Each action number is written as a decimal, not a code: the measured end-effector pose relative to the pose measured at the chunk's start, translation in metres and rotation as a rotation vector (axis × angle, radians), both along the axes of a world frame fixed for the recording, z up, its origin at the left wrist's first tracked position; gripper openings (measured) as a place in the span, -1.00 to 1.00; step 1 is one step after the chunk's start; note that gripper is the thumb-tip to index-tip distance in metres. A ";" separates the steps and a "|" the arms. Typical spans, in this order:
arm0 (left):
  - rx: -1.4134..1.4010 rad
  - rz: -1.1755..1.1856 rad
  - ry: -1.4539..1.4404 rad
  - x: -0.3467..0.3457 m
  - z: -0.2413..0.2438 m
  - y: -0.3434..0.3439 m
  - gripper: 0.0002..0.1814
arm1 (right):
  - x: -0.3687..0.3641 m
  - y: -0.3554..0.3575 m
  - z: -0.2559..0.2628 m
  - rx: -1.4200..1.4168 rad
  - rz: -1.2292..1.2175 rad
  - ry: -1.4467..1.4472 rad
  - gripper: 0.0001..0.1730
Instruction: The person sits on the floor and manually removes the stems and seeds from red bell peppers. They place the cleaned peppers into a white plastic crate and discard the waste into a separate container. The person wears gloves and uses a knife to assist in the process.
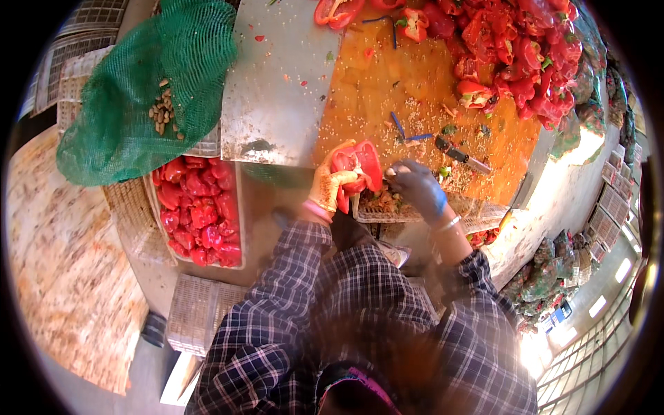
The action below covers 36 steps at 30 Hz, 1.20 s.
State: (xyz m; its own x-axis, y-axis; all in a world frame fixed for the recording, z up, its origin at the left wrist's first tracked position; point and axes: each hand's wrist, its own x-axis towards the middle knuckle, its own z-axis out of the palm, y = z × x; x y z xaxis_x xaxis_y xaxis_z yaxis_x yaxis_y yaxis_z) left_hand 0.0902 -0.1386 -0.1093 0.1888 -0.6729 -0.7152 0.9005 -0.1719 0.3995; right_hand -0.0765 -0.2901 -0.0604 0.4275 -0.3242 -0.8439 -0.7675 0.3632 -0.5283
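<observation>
My left hand (326, 184), in a stained yellow-orange glove, holds a cut-open red bell pepper (367, 158) with its hollow inside showing. Just right of the pepper is my right hand (419, 188), in a dark grey-blue glove, its fingers bunched. Whether something small is pinched in its fingertips cannot be made out. Beyond that hand, a knife with a black handle (456, 153) lies on the orange board (363, 98), among scattered pale seeds. Below the hands, a plastic crate (368, 215) at the board's near edge contains pepper cores and scraps.
Many red peppers (519, 52) are heaped at the back right. A crate of red pepper pieces (199, 212) stands left, below a green mesh bag (140, 93). Metal sheet (280, 78) adjoins the board. Blue strips (410, 136) lie near the knife. Filled mesh sacks (542, 275) stand far right.
</observation>
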 end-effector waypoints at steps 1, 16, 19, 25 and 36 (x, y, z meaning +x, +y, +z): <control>-0.001 0.010 0.022 -0.005 -0.004 0.004 -0.26 | -0.031 0.007 -0.011 -0.130 0.097 0.043 -0.52; 0.084 0.005 0.225 0.003 0.012 0.056 -0.28 | 0.011 0.060 0.005 -0.191 -0.241 -0.246 -0.45; 0.058 0.180 0.278 0.002 0.005 0.059 -0.25 | -0.006 0.055 -0.011 0.562 -0.754 -0.372 -0.43; 0.058 0.073 0.253 -0.028 0.007 0.101 -0.27 | -0.010 0.074 -0.023 0.390 -0.530 -0.280 -0.23; 0.066 0.223 0.252 0.011 0.034 0.220 -0.45 | 0.069 0.164 -0.013 0.159 0.250 -0.135 -0.37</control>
State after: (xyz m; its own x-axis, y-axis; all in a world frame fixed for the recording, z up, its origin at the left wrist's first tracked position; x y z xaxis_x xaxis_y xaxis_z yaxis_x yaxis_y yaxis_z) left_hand 0.1008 0.0813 -0.0752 0.1384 -0.5860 -0.7984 0.9877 0.0224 0.1548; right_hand -0.0080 -0.1260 -0.0737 0.5890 -0.0634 -0.8057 -0.7700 0.2586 -0.5832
